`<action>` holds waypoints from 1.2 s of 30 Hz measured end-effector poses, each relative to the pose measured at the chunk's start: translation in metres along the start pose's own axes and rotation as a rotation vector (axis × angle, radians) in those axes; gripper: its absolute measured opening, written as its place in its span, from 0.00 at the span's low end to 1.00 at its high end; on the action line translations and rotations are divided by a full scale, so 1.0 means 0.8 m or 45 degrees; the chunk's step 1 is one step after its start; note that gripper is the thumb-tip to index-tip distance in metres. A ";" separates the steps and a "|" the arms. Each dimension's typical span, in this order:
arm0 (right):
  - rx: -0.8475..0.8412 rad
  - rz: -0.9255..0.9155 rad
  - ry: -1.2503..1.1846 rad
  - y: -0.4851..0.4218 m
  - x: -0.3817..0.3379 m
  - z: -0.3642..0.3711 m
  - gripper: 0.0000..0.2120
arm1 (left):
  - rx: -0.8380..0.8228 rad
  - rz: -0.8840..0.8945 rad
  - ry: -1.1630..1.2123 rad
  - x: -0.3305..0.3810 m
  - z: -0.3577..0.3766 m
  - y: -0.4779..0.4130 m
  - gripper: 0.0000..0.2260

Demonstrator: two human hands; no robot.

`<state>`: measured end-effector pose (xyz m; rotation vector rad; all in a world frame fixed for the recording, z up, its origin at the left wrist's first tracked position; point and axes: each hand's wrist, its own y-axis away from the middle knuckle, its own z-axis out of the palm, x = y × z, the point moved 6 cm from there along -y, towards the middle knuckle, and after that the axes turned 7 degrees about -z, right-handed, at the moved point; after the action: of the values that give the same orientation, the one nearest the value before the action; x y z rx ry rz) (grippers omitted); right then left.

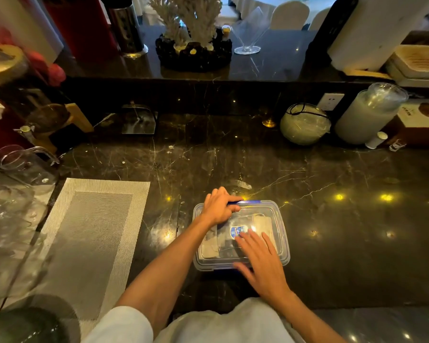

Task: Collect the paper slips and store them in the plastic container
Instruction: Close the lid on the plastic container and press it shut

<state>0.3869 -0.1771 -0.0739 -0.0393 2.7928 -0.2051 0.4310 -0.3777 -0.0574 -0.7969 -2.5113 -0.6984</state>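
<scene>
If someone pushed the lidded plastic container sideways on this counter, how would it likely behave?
The plastic container would probably slide easily, since the marble counter looks polished. It is probably light, holding only paper slips. Low and wide, it seems unlikely to tip.

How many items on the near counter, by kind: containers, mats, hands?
Plastic container, lid on, slips inside: 1
Woven placemat: 1
Hands on the lid, left hand and right hand: 2
Total: 4

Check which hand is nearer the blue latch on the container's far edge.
Left. The left hand rests on the lid's far-left corner, fingers touching the blue latch. The right hand lies flat on the lid's near side, away from it.
</scene>
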 end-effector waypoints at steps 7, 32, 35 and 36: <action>-0.090 -0.040 0.275 0.040 -0.003 0.035 0.43 | 0.027 0.016 0.003 -0.002 0.003 0.000 0.18; 0.040 0.056 -0.270 0.028 0.008 -0.021 0.34 | 0.037 -0.005 0.060 -0.008 0.008 -0.003 0.17; 0.043 0.083 -0.274 0.029 0.010 -0.020 0.33 | 0.050 -0.004 0.049 -0.008 0.009 -0.002 0.17; 0.046 0.095 -0.275 0.029 0.011 -0.019 0.33 | 0.061 -0.003 0.047 -0.008 0.009 -0.001 0.17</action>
<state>0.3736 -0.1524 -0.0662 0.0490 2.5695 -0.2191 0.4336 -0.3769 -0.0669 -0.7579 -2.4866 -0.6458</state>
